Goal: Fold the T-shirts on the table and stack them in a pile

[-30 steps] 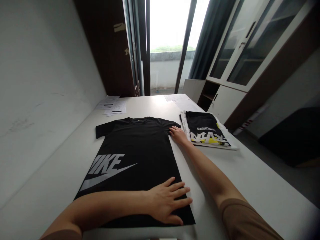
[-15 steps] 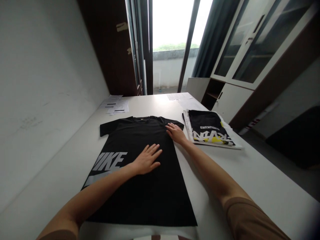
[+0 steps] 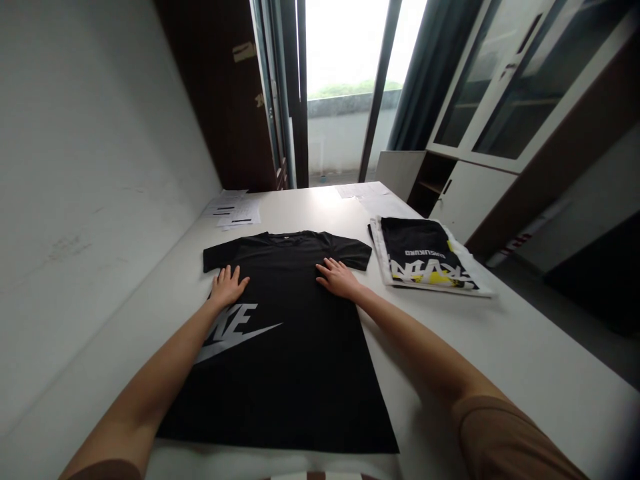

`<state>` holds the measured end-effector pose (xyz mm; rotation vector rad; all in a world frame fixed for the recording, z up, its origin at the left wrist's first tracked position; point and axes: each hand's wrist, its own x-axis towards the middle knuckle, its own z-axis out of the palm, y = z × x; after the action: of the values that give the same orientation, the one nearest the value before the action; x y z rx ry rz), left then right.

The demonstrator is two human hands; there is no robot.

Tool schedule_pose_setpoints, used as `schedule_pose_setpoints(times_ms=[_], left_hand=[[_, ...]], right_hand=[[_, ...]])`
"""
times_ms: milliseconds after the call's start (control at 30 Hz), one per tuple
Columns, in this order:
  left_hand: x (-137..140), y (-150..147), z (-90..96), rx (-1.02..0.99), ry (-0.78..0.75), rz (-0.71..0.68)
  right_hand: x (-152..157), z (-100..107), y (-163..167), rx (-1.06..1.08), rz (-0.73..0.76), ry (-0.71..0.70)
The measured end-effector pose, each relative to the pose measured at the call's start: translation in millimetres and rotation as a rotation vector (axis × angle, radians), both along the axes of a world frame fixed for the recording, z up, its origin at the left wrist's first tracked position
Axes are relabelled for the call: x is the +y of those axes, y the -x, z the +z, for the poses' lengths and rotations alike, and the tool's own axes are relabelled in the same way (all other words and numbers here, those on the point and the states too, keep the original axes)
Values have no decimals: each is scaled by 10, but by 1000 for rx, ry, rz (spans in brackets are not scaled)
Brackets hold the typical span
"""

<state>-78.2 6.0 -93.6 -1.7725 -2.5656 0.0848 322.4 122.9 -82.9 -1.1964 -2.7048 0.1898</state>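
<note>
A black T-shirt [image 3: 295,373] with a grey printed logo lies spread flat on the white table [image 3: 505,360], its collar at the far side and its hem towards me. My left hand [image 3: 229,285] rests on the shirt's left side, just above the lettering and below the left sleeve, fingers apart. Near the right sleeve, my right hand [image 3: 339,277] lies flat on the upper right of the shirt with its fingers stretched out. Neither hand grips the cloth. My left forearm covers part of the logo and the shirt's left edge.
Folded shirts [image 3: 425,253], black and white with yellow print, lie stacked to the right of the T-shirt. Papers [image 3: 235,210] lie at the table's far left, and more sheets [image 3: 365,193] at the far right. A wall [image 3: 100,233] borders the left; cabinets [image 3: 480,193] stand beyond the right edge.
My left hand has moved from the shirt's middle to its upper left side, uncovering the logo's swoosh. My right hand has shifted slightly inwards from the right sleeve.
</note>
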Motion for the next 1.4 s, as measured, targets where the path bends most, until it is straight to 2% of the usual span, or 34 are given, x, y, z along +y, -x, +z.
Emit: schedule_pose_setpoints(times_ms=[100,233,300,500,633,733,900,1233,1400], left_hand=[[51,-242,-3,22,-72,-83],[210,-719,21,-82,-98,-344],[308,-926,36,-136,-87,-440],[512,-1278,27,-200,-66,-547],[492,-1438,-15,-214,-45,-666],[448,-1513,-25,-217,-26,-730],[450,-1366,14,-214,1,-621],[384,-697,-13,-144,-21,-387],[322,-264,-10,-82,-23,-198]], right_hand=[[-135,30,222,43,24,-11],[-317,35,500,86,188,-6],[-352,18,534,93,206,5],[-288,-38,352,116,63,-28],[-256,-82,304,101,-89,-48],[-238,-125,308,85,-97,-31],[-204,-180,290,64,-87,3],[-200,-162,270,54,-98,14],[-219,-122,272,40,-92,22]])
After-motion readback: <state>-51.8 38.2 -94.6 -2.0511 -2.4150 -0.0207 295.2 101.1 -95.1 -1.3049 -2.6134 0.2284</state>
